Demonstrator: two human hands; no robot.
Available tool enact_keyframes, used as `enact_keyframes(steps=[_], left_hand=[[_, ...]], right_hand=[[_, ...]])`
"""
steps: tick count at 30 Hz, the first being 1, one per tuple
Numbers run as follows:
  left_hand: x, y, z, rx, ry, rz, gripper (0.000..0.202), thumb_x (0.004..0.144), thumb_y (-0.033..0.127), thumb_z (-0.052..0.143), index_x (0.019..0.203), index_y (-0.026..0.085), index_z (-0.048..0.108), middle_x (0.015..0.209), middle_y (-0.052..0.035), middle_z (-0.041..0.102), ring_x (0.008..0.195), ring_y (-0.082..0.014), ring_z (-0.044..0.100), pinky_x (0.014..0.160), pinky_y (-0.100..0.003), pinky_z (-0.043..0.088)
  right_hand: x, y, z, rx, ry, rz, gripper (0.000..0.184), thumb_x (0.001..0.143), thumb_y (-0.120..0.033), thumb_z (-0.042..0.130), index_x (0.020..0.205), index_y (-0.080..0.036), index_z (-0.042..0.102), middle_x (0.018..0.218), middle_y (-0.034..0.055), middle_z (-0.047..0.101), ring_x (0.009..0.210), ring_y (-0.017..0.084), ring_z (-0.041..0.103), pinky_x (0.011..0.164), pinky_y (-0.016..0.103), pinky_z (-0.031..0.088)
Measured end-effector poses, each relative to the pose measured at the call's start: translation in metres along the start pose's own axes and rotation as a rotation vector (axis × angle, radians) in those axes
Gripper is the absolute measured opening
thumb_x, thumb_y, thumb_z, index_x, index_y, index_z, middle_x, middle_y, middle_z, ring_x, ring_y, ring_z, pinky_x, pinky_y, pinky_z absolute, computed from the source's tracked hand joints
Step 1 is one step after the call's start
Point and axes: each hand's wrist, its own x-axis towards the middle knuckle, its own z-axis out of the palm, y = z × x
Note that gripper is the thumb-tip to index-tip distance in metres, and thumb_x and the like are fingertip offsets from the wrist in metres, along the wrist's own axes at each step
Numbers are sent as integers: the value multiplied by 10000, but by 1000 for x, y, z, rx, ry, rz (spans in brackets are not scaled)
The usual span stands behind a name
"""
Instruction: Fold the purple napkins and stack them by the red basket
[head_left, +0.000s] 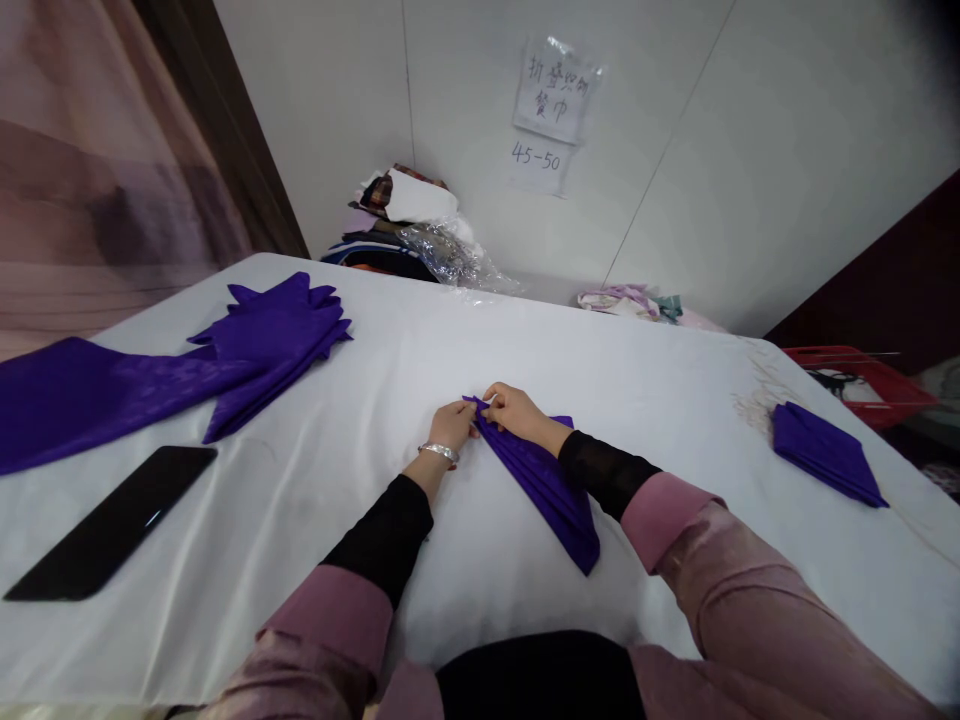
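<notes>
Presently, the folded purple napkin (551, 485) lies before me on the white-draped surface (405, 350), its far tip pinched in my left grip (453, 424) and right grip (513, 408). Well to my right rests a purple cloth bundle (823, 452); to my left, a purple cloth pile (274, 325) and glossy black panel (112, 525).

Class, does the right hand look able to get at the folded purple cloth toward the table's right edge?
Probably yes: only white tablecloth shows between the right hand and the folded purple cloth, though the hand would first have to release the pleated purple cloth it pinches.
</notes>
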Motion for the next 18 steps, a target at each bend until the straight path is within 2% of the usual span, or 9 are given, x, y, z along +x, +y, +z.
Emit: enact_keyframes(steps=[3,9,15,18], left_hand=[[3,-3,0,5,-15,-10,207,815,285,464,685,186,591,689,17,645,451,-86,557,448,-211,362],[4,-3,-2,19,-43,-41,217,822,284,449,667,194,571,540,21,586,425,-101,519,410,-214,303],[0,2,-3,27,-54,-54,207,822,288,453,672,199,563,424,42,516,340,-99,421,384,-226,283],[0,1,-3,12,-62,-54,206,820,295,461,660,202,550,433,42,522,344,-100,436,379,-223,288]], right_hand=[[0,1,1,-24,2,-22,143,751,-162,591,872,-214,535,594,-81,573,453,79,519,474,194,385],[2,2,4,-41,-27,-46,191,748,-156,589,929,-220,582,589,-76,557,517,93,521,528,208,395],[6,7,5,-116,3,-69,118,749,-185,590,863,-217,602,624,-62,564,576,104,513,550,213,378],[5,3,4,-182,33,-84,89,757,-191,590,838,-217,614,633,-58,556,584,106,495,560,219,362]])
